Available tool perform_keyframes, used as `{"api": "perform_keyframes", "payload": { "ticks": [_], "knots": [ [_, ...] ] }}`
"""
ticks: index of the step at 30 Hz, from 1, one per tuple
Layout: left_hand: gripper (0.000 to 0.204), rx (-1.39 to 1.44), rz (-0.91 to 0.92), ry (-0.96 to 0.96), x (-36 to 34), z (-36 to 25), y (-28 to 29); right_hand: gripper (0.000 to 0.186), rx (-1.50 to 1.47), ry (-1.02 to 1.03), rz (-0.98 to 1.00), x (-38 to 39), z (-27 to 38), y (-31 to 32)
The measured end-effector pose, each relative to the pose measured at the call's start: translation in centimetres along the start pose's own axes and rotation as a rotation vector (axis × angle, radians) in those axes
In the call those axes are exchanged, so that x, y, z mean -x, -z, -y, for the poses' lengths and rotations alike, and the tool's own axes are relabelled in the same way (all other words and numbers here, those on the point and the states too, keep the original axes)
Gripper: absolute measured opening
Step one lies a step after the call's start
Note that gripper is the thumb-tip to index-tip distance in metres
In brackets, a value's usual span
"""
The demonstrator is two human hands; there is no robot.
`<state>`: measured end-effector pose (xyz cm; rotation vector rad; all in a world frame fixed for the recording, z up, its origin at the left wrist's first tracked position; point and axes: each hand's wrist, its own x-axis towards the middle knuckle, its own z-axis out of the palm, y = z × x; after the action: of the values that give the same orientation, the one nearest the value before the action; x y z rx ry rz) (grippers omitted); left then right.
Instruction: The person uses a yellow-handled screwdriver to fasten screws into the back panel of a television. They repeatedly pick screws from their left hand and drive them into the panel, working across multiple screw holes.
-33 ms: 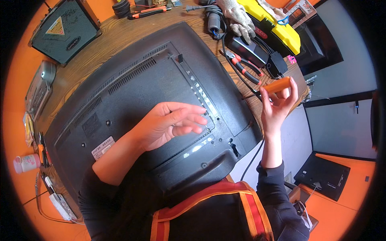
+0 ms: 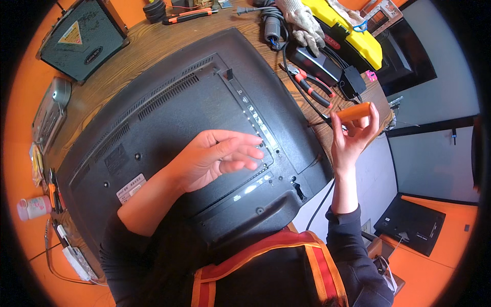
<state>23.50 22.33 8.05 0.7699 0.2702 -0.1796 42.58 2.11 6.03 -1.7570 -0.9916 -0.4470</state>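
Note:
In my right hand, at the right side of the table, is an orange bar-shaped thing. The fingertips and thumb pinch it; its exact kind does not show. My left hand hovers over the back of a black flat-screen television, fingers loosely curled and apart, with nothing in them. The television lies face down across the wooden table. Beneath the left fingertips runs its strip of connector sockets. Screw holes and vent slots show in the black casing.
Red-and-black pliers, black cables, a work glove and a yellow-and-black toolbox crowd the far right. A speaker stands far left. Orange-handled pliers and a pink-and-white jar sit along the left edge.
The orange thing in my right hand has dipped slightly, and that hand has shifted a little with it. My left hand keeps its place.

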Motion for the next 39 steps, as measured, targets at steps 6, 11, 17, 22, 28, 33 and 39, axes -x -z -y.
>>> {"api": "perform_keyframes", "payload": {
  "ticks": [6, 11, 17, 22, 28, 33, 39],
  "knots": [
    [0.033, 0.001, -0.003, 0.001, 0.0, 0.1, 0.1, 0.066, -0.274, -0.234, 0.180, -0.5, -0.2, 1.5],
    [0.031, 0.017, 0.094, -0.011, -0.1, 0.0, 0.5, 0.068, 0.064, -0.149, 0.052, -0.2, 0.5, 1.3],
    [0.034, 0.013, 0.008, -0.010, 0.0, 0.2, 0.2, 0.068, -0.242, -0.269, 0.198, -0.9, 0.2, 1.4],
    [0.034, 0.018, 0.001, -0.006, 0.0, 0.1, 0.1, 0.069, -0.044, -0.278, 0.100, -0.5, -0.2, 1.1],
    [0.033, 0.011, 0.000, -0.009, -0.1, 0.2, 0.2, 0.072, -0.369, -0.308, 0.249, -1.7, -0.9, 1.9],
    [0.033, 0.010, -0.004, -0.013, -0.1, 0.2, 0.1, 0.075, -0.163, -0.249, -0.045, 0.1, -0.2, 0.5],
    [0.033, 0.005, 0.003, -0.019, -0.1, 0.2, 0.1, 0.065, -0.325, -0.192, 0.327, -0.4, 0.0, 2.0]
  ]
}}
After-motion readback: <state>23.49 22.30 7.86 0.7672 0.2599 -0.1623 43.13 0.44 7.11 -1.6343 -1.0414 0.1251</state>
